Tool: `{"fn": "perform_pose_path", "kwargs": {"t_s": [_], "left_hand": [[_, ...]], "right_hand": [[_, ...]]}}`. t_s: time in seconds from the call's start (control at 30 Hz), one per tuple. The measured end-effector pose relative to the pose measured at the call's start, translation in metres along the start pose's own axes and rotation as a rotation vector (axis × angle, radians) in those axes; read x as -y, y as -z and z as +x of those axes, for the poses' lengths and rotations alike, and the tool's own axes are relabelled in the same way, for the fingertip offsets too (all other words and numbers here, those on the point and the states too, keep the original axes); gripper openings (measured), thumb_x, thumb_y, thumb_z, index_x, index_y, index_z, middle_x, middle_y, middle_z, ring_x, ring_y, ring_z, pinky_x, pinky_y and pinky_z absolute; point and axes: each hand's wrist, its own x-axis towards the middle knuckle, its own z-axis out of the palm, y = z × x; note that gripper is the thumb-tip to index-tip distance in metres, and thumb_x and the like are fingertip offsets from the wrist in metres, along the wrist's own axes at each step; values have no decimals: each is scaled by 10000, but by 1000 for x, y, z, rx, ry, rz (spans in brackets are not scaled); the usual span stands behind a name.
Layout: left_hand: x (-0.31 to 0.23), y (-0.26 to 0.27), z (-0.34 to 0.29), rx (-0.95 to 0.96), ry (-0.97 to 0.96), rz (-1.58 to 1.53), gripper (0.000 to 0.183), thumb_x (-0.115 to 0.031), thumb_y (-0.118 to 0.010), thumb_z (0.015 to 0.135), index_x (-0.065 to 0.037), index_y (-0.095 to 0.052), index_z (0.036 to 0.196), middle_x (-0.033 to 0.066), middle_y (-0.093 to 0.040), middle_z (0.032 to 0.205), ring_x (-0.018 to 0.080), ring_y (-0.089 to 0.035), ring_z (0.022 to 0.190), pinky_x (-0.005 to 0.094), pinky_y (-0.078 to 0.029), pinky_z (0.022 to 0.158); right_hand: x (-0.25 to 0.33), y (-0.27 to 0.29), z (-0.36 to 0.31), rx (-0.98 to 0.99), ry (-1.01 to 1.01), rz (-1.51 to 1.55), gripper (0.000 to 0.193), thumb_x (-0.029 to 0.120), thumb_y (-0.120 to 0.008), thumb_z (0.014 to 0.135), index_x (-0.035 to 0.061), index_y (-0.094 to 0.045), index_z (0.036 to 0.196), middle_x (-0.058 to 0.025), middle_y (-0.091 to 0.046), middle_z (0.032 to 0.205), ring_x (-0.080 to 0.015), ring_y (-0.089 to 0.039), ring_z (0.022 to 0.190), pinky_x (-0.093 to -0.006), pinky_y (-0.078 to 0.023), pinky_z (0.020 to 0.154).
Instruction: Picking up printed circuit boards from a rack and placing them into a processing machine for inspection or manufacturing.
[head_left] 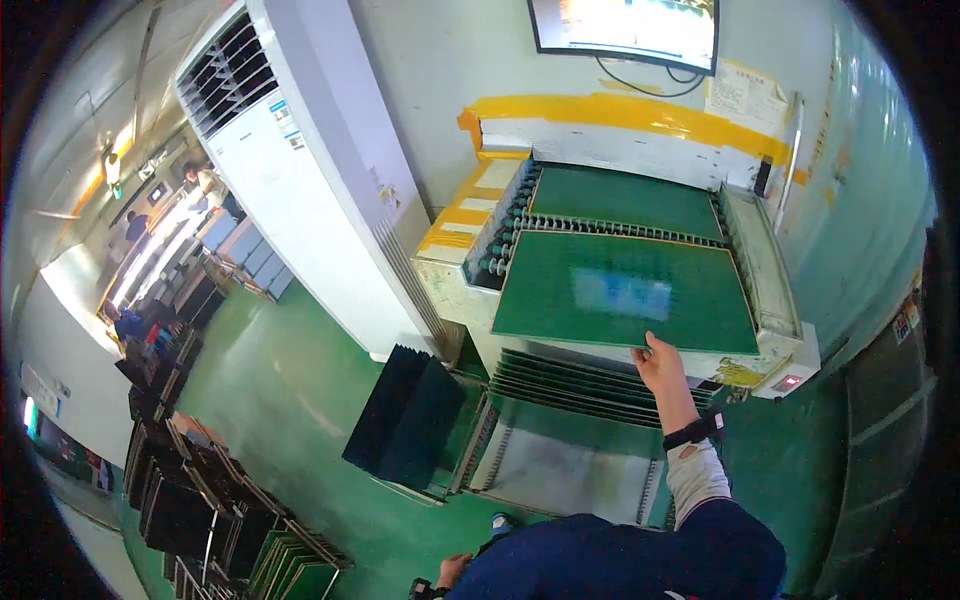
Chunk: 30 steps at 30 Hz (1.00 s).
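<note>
Your right hand (660, 368) pinches the near edge of the front panel (600, 265), a green sheet lying across the front of the machine (775, 285), while your left hand (455, 571) is low by your body, its fingers too small to tell whether open or closed. Beyond that panel come the rollers (625, 229) and the rear panel (630, 198); below stands a rack (482, 440) of upright sheets (590, 385), with black boards (405, 415) to its left. Farther out, an air conditioner (290, 190) stands left of the machine and a screen (625, 25) hangs above it.
</note>
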Motion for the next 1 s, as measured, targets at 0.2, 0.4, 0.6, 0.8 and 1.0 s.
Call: {"fn": "perform_pose_path", "kwargs": {"t_s": [0.2, 0.4, 0.6, 0.8, 1.0], "left_hand": [[-27, 2, -28, 3, -132, 52, 300, -264, -635, 735, -27, -647, 918, 81, -653, 822, 154, -603, 734, 276, -469, 669], [-16, 6, -12, -49, -260, 510, 292, -269, -626, 746, -34, -648, 918, 95, -651, 844, 157, -605, 769, 280, -466, 703], [21, 10, 34, -30, -157, 366, 335, -282, -625, 747, -18, -630, 953, 112, -645, 873, 166, -603, 787, 280, -464, 711], [40, 15, 58, -13, -158, 309, 379, -296, -625, 748, -1, -611, 987, 129, -638, 902, 175, -602, 805, 280, -461, 719], [45, 17, 62, -37, -125, 375, 414, -306, -622, 756, 20, -595, 1010, 140, -634, 921, 184, -601, 811, 288, -460, 726]], "right_hand": [[-17, 11, 21, -6, -62, 40, 197, 97, -583, 796, 91, -480, 964, -54, -517, 918, -210, -491, 813, -350, -443, 753], [-20, 2, 26, -1, -229, -65, 234, 210, -605, 794, 56, -478, 916, -101, -536, 854, -229, -533, 779, -352, -468, 680], [-20, -7, 36, -8, -176, -104, 327, 272, -613, 789, 27, -440, 916, -157, -539, 827, -246, -563, 714, -346, -495, 614], [-17, -4, 52, 32, -332, -192, 362, 385, -591, 787, 49, -519, 900, -117, -592, 793, -196, -565, 648, -319, -478, 605], [-21, -3, 55, 41, -243, -199, 417, 408, -589, 782, 6, -532, 877, -107, -590, 805, -188, -559, 671, -317, -476, 615]]}}
